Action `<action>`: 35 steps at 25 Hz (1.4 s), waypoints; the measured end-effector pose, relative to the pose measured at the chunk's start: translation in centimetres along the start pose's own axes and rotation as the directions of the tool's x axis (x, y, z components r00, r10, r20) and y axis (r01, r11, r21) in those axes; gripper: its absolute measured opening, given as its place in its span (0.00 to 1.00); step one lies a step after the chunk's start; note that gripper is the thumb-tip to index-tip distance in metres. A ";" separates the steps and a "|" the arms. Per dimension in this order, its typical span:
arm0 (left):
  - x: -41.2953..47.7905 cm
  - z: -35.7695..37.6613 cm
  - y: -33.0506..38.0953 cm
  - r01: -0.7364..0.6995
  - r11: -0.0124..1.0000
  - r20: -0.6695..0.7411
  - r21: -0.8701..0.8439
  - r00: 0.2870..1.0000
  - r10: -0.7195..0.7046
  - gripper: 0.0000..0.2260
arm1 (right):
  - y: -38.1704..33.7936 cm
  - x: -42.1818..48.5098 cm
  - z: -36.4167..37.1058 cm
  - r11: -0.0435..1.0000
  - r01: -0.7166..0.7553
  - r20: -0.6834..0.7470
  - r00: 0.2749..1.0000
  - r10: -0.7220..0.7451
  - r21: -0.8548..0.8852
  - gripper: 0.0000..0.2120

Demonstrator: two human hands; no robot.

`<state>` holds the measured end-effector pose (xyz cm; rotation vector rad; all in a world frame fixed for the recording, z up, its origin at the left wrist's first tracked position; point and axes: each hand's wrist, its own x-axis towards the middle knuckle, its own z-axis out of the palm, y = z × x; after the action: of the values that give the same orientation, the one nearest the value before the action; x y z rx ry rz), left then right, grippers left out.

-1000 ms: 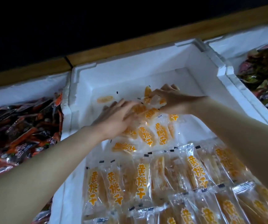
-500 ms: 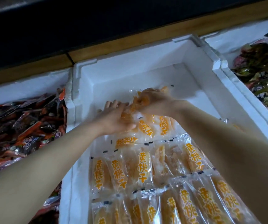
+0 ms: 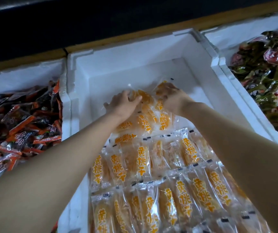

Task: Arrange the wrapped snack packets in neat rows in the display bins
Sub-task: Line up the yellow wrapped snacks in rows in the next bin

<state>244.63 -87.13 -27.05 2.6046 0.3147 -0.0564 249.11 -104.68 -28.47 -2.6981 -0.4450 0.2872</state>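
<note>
Seen from above, two bare forearms reach away from the viewer into a white foam bin. The near half of the bin holds clear snack packets with orange lettering, laid side by side in neat rows, each packet pointing away from the viewer. Just beyond the rows, near the middle of the bin, lies a small heap of loose packets of the same kind, overlapping at odd angles.

The left hand rests palm down on the left side of the heap, fingers slightly apart and bent. Whether they grip a packet cannot be told. The right hand is on the far right of the heap, fingers curled together over the end of one packet.

The bin floor beyond the hands is bare white foam. A bin on the left holds jumbled dark red and orange packets. A bin on the right holds jumbled green and red packets. A wooden ledge runs behind all three, with darkness beyond.
</note>
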 end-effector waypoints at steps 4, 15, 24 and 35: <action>0.9 1.0 1.2 0.018 0.999 -0.092 0.041 0.996 -0.015 0.16 | 0.1 -0.5 -0.6 0.993 -0.111 -0.293 0.949 0.114 0.028 0.17; 1.8 2.2 3.8 0.044 0.999 0.081 -0.006 0.996 -0.044 0.35 | 2.8 -2.5 -1.8 0.977 -0.214 -0.082 0.974 0.213 0.001 0.39; -0.8 1.7 5.7 0.015 0.986 -0.179 -0.165 0.983 -0.045 0.21 | 4.1 -4.8 -2.4 0.974 -0.208 0.012 0.978 0.210 -0.087 0.29; -9.0 -1.3 5.9 -0.157 0.842 -0.230 -0.516 0.972 0.040 0.17 | -0.7 -11.2 -5.1 0.952 -0.010 -0.398 0.907 0.138 0.307 0.26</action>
<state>237.22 -93.41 -22.18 2.0639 0.2271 0.3070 239.86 -109.64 -22.07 -2.3865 -0.1534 -0.1910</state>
